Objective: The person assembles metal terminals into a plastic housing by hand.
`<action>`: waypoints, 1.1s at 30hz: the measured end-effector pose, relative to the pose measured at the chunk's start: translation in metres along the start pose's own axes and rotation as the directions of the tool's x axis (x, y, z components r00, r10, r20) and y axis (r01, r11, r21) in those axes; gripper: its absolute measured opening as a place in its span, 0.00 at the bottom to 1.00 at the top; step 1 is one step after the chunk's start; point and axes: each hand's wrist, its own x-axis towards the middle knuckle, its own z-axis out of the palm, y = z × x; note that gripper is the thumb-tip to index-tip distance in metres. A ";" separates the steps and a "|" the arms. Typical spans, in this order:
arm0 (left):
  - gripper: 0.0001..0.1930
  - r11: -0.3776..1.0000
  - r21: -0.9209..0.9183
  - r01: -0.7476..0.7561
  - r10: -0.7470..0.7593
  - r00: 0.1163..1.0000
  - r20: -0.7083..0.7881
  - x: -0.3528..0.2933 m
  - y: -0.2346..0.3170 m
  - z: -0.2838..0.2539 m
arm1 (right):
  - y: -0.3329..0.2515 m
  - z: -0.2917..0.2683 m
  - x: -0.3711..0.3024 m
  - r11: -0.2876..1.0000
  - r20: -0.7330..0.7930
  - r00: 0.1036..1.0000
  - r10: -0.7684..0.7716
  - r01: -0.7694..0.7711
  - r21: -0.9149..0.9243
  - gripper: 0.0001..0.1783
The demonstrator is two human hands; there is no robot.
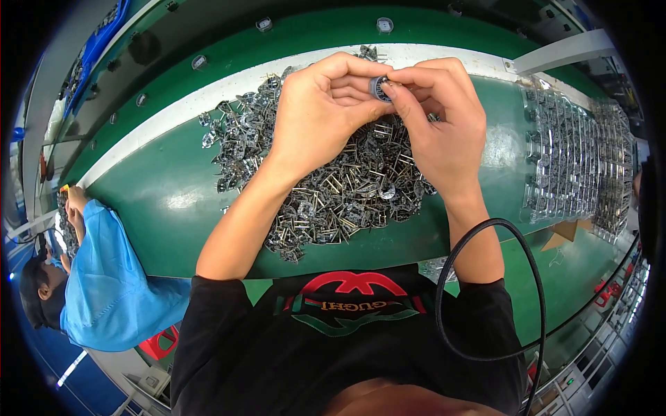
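Over the far edge of the green table, my two hands meet at one small round grey cup-shaped part [379,88]. My left hand [319,107] is closed, its thumb and fingers gripping the part from the left. From the right, my right hand [445,114] pinches with thumb and forefinger at the part's open face. Whether a second small piece sits between those fingertips is too small to tell. Below my hands spreads a large heap of small metal parts [347,187], dark and shiny, many with thin straight pins.
Stacked clear trays [565,152] filled with small parts stand on the right. Beyond the table's white rail [163,125], a green belt [333,35] carries spaced round parts. A co-worker in a blue top [114,277] sits at left. A black cable [538,277] loops near my right arm.
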 end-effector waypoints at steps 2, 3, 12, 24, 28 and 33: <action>0.15 1.000 -0.028 0.008 -0.008 1.000 0.004 0.000 0.002 0.002 | -0.002 -0.003 0.001 0.997 -0.027 0.998 0.060 -0.059 0.047 0.07; 0.15 0.998 -0.065 -0.002 0.002 1.000 0.002 0.000 0.002 0.003 | -0.001 -0.008 0.003 0.997 -0.017 0.999 0.039 -0.038 0.071 0.07; 0.17 0.999 -0.034 0.040 -0.039 0.998 0.050 -0.003 0.009 0.006 | -0.003 -0.014 0.004 0.994 0.012 0.994 -0.109 0.109 0.008 0.08; 0.17 0.995 -0.099 -0.032 0.037 0.998 0.046 -0.004 0.010 0.007 | -0.009 -0.011 0.001 0.997 -0.014 1.000 0.024 -0.023 0.075 0.08; 0.19 0.988 -0.134 -0.076 0.090 0.990 0.108 0.002 0.010 -0.005 | -0.013 -0.012 0.005 0.961 -0.072 0.962 0.264 -0.257 0.102 0.06; 0.16 0.984 -0.179 -0.026 0.046 0.993 0.111 0.003 0.005 -0.009 | 0.008 -0.014 0.007 0.924 0.168 0.952 0.258 -0.293 0.244 0.09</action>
